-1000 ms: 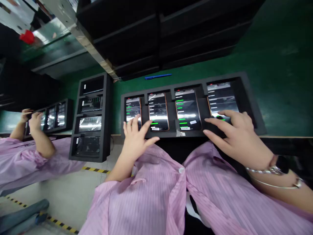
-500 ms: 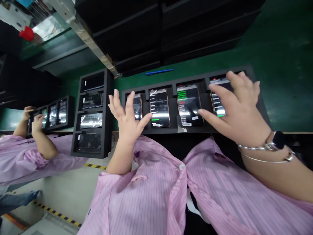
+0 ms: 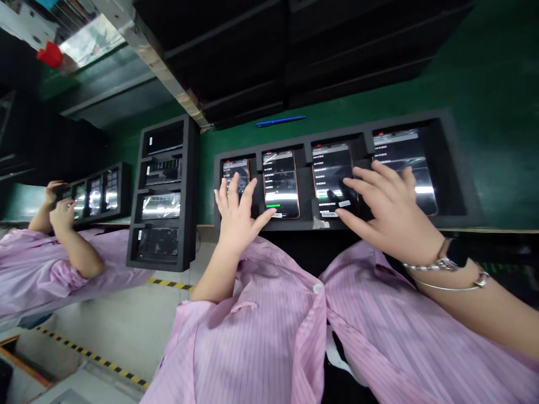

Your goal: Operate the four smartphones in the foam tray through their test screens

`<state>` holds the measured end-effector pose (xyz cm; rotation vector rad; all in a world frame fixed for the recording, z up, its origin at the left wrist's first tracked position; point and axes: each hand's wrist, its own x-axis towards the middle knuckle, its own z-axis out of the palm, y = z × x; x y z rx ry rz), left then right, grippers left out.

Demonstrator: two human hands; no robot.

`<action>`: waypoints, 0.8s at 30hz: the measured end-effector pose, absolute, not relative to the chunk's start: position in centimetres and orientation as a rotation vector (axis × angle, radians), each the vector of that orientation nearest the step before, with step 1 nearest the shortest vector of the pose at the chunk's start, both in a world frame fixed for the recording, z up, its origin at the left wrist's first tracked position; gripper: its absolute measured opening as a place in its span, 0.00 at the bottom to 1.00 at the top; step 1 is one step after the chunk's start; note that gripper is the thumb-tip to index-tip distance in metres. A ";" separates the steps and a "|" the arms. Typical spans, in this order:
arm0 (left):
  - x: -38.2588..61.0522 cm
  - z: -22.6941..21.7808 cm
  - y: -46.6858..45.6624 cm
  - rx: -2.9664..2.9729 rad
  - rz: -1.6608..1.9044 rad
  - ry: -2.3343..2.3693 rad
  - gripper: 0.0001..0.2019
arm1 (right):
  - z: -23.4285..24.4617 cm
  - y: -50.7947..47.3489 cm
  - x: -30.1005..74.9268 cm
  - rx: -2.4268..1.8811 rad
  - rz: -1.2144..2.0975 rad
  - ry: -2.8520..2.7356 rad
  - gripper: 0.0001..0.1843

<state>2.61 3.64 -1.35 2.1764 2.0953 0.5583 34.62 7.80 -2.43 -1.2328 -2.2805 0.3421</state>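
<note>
Your left hand (image 3: 238, 216) hangs open, fingers (image 3: 248, 191) spread over the lower end of the first phone (image 3: 234, 174). Your right hand (image 3: 389, 210) is splayed too, fingers reaching across the third phone (image 3: 332, 171) and fourth phone (image 3: 404, 163), clamped on nothing. The phones sit in a black foam tray (image 3: 452, 168) on the green tabletop (image 3: 484, 112), a blue pen (image 3: 281, 120) just beyond.

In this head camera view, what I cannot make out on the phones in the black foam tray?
Head view:
Lower part of the leftmost black smartphone: hidden by the left hand.
Lower right of the third black smartphone: hidden by the right hand.
Small white screen text: too small to read.
</note>
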 end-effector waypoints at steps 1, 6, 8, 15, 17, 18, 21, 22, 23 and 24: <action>2.5 -1.0 3.6 2.176 0.552 2.104 0.40 | -2.4 7.7 34.7 -1.218 0.329 -2.282 0.27; 1.0 -0.2 2.4 2.125 0.508 2.152 0.36 | -2.2 6.7 36.1 -1.273 0.267 -2.305 0.24; 0.4 -0.4 2.0 2.117 0.498 2.157 0.36 | -2.3 6.4 36.3 -1.300 0.274 -2.309 0.25; 2.4 -1.2 3.4 2.222 0.484 2.095 0.36 | -3.2 7.2 33.5 -1.172 0.348 -2.373 0.31; 3.5 -1.5 4.4 2.266 0.448 2.044 0.36 | -3.5 7.7 32.6 -1.162 0.322 -2.398 0.33; 4.0 -1.7 4.8 2.271 0.434 2.033 0.36 | -3.6 7.8 32.3 -1.171 0.304 -2.407 0.35; 4.6 -2.2 5.5 2.238 0.423 2.039 0.39 | -3.8 7.9 31.7 -1.219 0.254 -2.422 0.36; 4.6 -2.4 5.7 2.227 0.429 2.044 0.39 | -3.9 7.9 31.6 -1.239 0.239 -2.425 0.37; 4.6 -2.5 5.8 2.218 0.434 2.047 0.40 | -3.9 7.8 31.4 -1.259 0.226 -2.430 0.37; 4.6 -2.5 5.9 2.211 0.434 2.051 0.40 | -3.9 7.8 31.2 -1.280 0.216 -2.438 0.38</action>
